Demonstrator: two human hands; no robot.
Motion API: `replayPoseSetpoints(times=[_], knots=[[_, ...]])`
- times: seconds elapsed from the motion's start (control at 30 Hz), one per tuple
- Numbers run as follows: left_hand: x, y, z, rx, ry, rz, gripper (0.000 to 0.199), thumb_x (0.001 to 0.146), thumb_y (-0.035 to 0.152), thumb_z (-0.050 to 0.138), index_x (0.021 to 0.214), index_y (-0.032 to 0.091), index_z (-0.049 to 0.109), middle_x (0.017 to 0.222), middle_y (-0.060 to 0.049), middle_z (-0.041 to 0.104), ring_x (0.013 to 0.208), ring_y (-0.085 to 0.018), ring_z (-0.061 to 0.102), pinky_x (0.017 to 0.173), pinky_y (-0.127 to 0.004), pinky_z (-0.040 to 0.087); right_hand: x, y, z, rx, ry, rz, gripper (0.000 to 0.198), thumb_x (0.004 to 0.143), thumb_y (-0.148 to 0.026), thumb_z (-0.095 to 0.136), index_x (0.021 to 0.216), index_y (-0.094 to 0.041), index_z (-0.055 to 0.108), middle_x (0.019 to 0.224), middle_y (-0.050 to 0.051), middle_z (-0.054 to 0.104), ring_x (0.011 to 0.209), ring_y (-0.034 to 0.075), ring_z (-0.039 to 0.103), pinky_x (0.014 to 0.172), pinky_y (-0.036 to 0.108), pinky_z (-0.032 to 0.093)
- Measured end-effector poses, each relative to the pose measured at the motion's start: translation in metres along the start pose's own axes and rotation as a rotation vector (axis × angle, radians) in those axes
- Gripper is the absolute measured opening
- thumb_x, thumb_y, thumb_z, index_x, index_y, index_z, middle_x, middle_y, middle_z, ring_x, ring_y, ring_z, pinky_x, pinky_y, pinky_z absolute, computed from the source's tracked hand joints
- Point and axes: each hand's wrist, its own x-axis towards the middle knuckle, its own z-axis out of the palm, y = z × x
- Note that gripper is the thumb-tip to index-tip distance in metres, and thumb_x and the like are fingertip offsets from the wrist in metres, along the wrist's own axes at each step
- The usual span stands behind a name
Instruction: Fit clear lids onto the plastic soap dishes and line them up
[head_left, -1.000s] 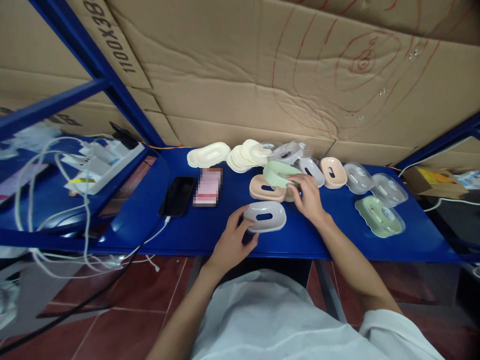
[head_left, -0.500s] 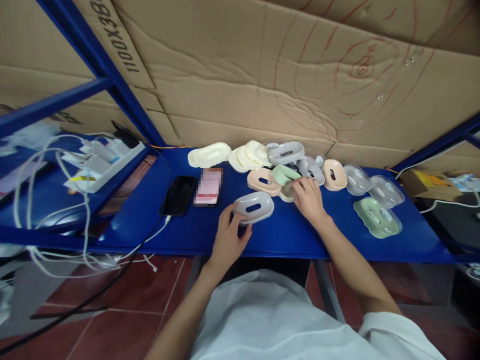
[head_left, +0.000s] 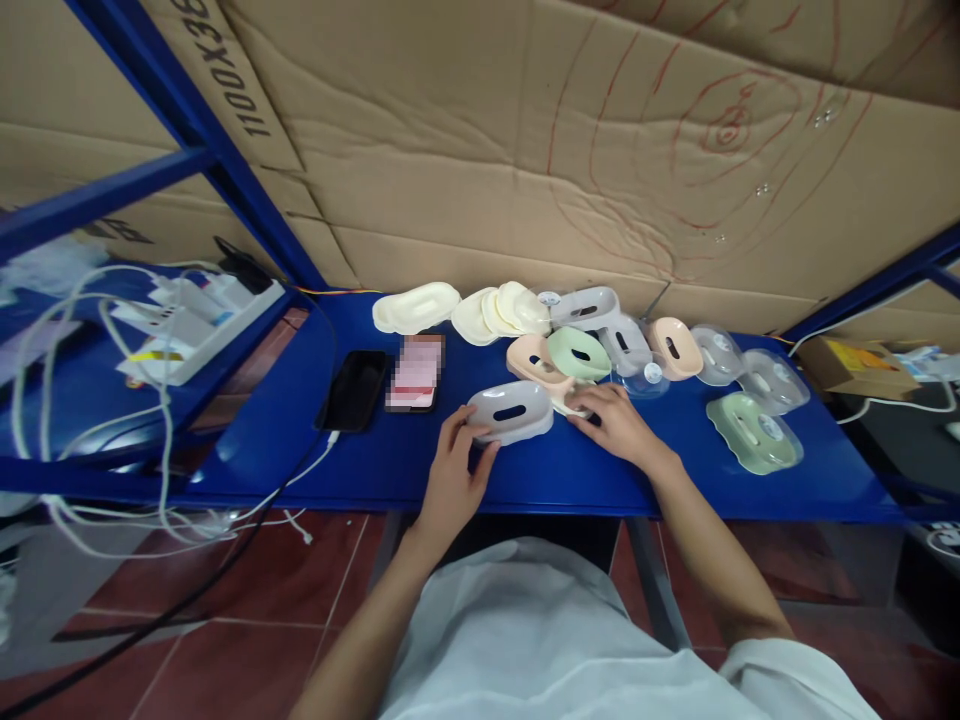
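Observation:
My left hand (head_left: 461,465) is closed on the left end of a glossy grey soap dish (head_left: 517,405) with a slot in its middle. The dish is close above or on the blue table. To its right, my right hand (head_left: 611,420) has its thumb and fingers around a small cream-coloured piece (head_left: 571,408), mostly hidden by the fingers. Just beyond that hand lie a green soap dish (head_left: 579,353) and a peach soap dish (head_left: 534,362), the green one overlapping the peach one. A clear lid (head_left: 637,375) with a round sticker is near my right fingertips.
Behind are cream trays (head_left: 416,308), stacked cream pieces (head_left: 502,310), more grey dishes (head_left: 585,305) and another peach dish (head_left: 679,350). A covered green dish (head_left: 754,432) stands right. Left are a black phone (head_left: 356,390), a lit phone (head_left: 415,373) and a white cable (head_left: 311,462).
My right hand has let go of the green dish, which now lies flat, and has moved down to the cream piece. The grey dish in my left hand has shifted slightly right.

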Motion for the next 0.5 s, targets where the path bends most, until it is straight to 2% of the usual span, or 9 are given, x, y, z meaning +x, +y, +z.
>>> replayPoseSetpoints(times=[0.13, 0.3, 0.5], knots=[[0.001, 0.002, -0.002, -0.023, 0.001, -0.016, 0.013, 0.108, 0.028, 0.062, 0.121, 0.023, 0.061, 0.148, -0.013, 0.058, 0.142, -0.029, 0.061, 0.118, -0.05, 0.056, -0.028, -0.009, -0.01, 0.054, 0.006, 0.0, 0.02, 0.109, -0.035, 0.061, 0.12, -0.022, 0.073, 0.127, 0.01, 0.079, 0.123, 0.026, 0.072, 0.111, 0.049, 0.046], [0.001, 0.003, -0.004, -0.043, 0.023, -0.001, 0.011, 0.108, 0.028, 0.062, 0.118, 0.024, 0.061, 0.146, -0.012, 0.06, 0.142, -0.029, 0.061, 0.12, -0.051, 0.055, -0.061, -0.026, -0.018, 0.146, -0.026, 0.053, 0.022, 0.111, -0.033, 0.057, 0.125, -0.025, 0.071, 0.134, 0.011, 0.075, 0.13, 0.029, 0.068, 0.108, 0.052, 0.051], [0.001, 0.004, -0.005, -0.068, -0.131, 0.078, 0.015, 0.109, 0.027, 0.061, 0.123, 0.024, 0.061, 0.148, -0.012, 0.058, 0.148, -0.028, 0.057, 0.123, -0.048, 0.053, -0.068, -0.054, 0.001, 0.342, 0.045, 0.013, 0.019, 0.11, -0.031, 0.059, 0.127, -0.027, 0.067, 0.135, 0.011, 0.068, 0.135, 0.026, 0.066, 0.115, 0.047, 0.056]])
